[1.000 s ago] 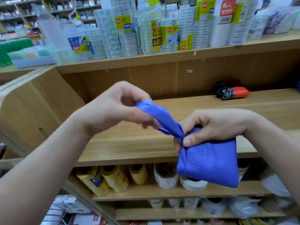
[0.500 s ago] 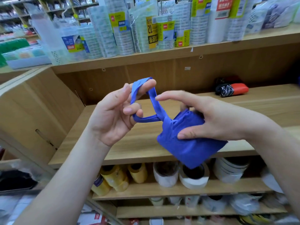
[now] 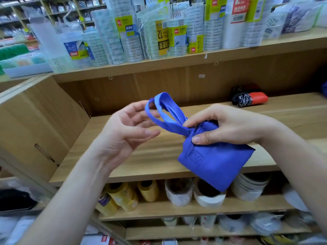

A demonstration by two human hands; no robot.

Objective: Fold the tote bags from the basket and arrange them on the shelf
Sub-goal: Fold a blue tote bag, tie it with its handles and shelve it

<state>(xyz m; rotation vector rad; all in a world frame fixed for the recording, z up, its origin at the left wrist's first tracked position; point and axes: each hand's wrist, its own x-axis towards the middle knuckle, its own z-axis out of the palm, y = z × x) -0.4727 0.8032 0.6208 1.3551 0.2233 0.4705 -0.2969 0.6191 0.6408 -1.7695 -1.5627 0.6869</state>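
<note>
Folded blue tote bag (image 3: 215, 163): right hand (image 3: 230, 126) pinches neck; left hand (image 3: 127, 128), nine o'clock, slack-fingered. Twelve o'clock, package label (image 3: 160, 37): "12".

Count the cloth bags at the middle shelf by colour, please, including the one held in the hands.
Blue bag, gripped by the right hand: 1
Red and black bag on the shelf: 1
Dark bundle behind it, probably a bag: 1
Total: 3. A blue scrap at the right edge is too cut off to count.
</note>
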